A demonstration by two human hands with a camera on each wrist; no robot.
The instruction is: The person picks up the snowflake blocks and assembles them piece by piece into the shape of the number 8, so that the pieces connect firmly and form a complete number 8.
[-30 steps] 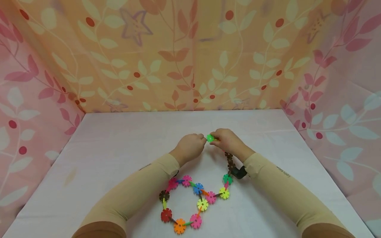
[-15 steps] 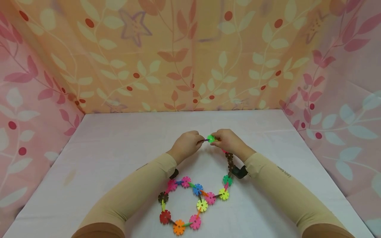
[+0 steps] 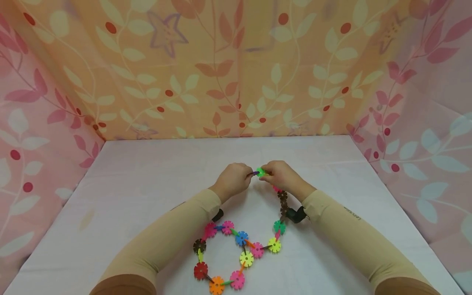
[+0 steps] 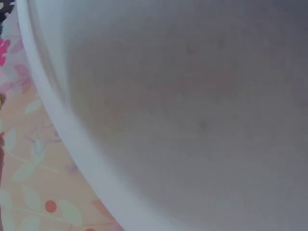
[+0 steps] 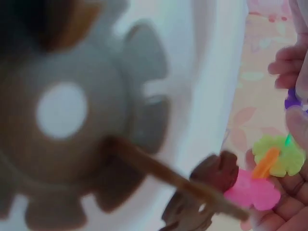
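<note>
In the head view, my left hand [image 3: 233, 179] pinches a purple notched plastic disc [image 3: 255, 173], seen nearly edge-on. Its edge meets a bright green snowflake disc [image 3: 261, 172] between the fingertips of my right hand [image 3: 284, 177]. Whether the two are slotted together I cannot tell. From the right hand a chain of interlocked discs hangs down through a pink disc and brown discs [image 3: 282, 200] to a green disc [image 3: 279, 226] on the table. The right wrist view shows a yellow disc [image 5: 279, 155], an orange one [image 5: 266, 162] and a pink one [image 5: 252, 190] near the fingers.
The chain's other end forms a closed ring on the white table [image 3: 155, 172], with red [image 3: 200, 271], orange [image 3: 216, 285] and blue [image 3: 241, 238] discs among others. A black wrist camera [image 3: 296, 214] hangs under the right forearm. Floral cloth [image 3: 236, 69] walls the back and sides.
My left hand first drew slightly left, exposing the purple disc, then came back a little toward the green disc. The ring and lower chain slid slightly left and nearer me.
</note>
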